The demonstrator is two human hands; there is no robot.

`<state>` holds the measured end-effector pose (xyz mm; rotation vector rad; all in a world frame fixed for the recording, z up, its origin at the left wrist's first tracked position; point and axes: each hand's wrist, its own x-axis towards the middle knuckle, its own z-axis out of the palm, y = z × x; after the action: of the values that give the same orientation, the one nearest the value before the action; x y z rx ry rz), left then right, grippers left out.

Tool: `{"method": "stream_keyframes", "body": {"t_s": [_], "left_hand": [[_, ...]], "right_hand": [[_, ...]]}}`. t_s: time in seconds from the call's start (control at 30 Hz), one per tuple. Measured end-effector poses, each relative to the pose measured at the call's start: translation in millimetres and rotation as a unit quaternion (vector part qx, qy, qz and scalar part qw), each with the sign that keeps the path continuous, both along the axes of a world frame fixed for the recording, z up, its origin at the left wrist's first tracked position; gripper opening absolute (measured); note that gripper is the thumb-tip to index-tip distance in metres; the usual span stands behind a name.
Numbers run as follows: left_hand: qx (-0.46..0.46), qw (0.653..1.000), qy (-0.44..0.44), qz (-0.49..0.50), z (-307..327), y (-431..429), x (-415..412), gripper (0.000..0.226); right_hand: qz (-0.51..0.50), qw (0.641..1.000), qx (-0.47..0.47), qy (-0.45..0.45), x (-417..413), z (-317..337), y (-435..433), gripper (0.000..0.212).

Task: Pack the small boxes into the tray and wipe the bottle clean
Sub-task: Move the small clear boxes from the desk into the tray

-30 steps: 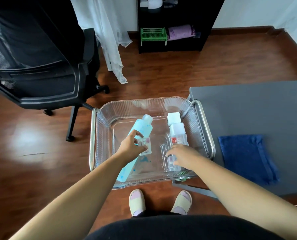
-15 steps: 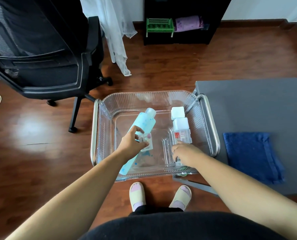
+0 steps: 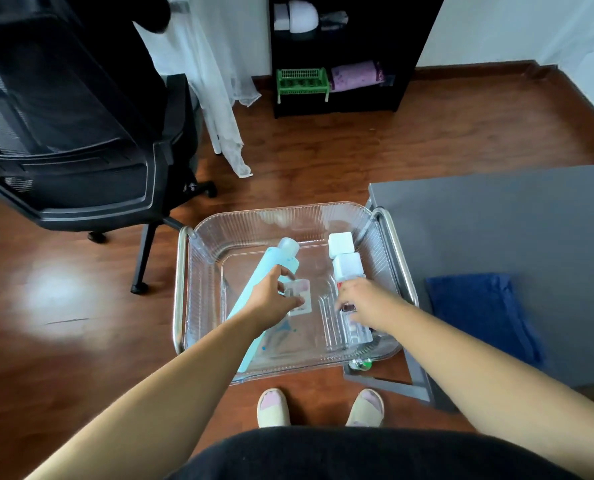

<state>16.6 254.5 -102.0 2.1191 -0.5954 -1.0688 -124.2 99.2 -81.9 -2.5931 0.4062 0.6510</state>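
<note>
While the left hand (image 3: pixel 271 301) pinched 1 small box (image 3: pixel 300 294) at frame centre, beside the bottle (image 3: pixel 274 268) lying in the tray (image 3: pixel 288 216), the right hand (image 3: pixel 363 299) clasped a second box (image 3: pixel 356 332); seating both flat, rows tight, appeared advisable.

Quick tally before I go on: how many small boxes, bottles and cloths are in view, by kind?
Small boxes: 4, all in the tray
Bottle: 1, lying in the tray
Cloth: 1, on the table
Total: 6
</note>
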Motion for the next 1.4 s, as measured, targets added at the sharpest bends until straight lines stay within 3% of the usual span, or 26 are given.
{"method": "stream_keyframes", "body": {"t_s": [0.2,0.33,0.5,0.7,0.83,0.93,1.03,1.27,1.4], "left_hand": [[-0.016,1.000,-0.006,-0.013,7,-27,-8,0.037],[0.012,0.998,-0.033,-0.043,-1,-43,-22,0.042],[0.073,0.995,-0.009,-0.073,-25,-58,-46,0.043],[0.130,0.987,0.042,-0.080,-54,-65,-76,0.052],[0.127,0.989,0.072,-0.022,-60,-69,-82,0.043],[0.143,0.988,0.052,-0.020,-62,-69,-83,0.050],[0.164,0.984,0.065,-0.009,-65,-66,-85,0.040],[0.137,0.986,0.095,0.024,-72,-72,-90,0.030],[0.137,0.987,0.087,0.010,-73,-75,-92,0.036]], "right_hand": [[-0.067,0.986,-0.030,-0.149,-2,56,-23,0.026],[-0.202,0.946,-0.029,-0.253,-26,70,-52,0.024],[-0.369,0.894,0.098,-0.234,-60,50,-65,0.024],[-0.377,0.888,0.156,-0.212,-69,27,-67,0.016],[-0.373,0.880,0.196,-0.218,-67,25,-72,0.014],[-0.364,0.879,0.212,-0.225,-66,24,-72,0.014],[-0.369,0.874,0.220,-0.225,-66,24,-72,0.015],[-0.367,0.874,0.230,-0.220,-67,24,-71,0.014],[-0.366,0.873,0.235,-0.222,-67,24,-71,0.014]]}}
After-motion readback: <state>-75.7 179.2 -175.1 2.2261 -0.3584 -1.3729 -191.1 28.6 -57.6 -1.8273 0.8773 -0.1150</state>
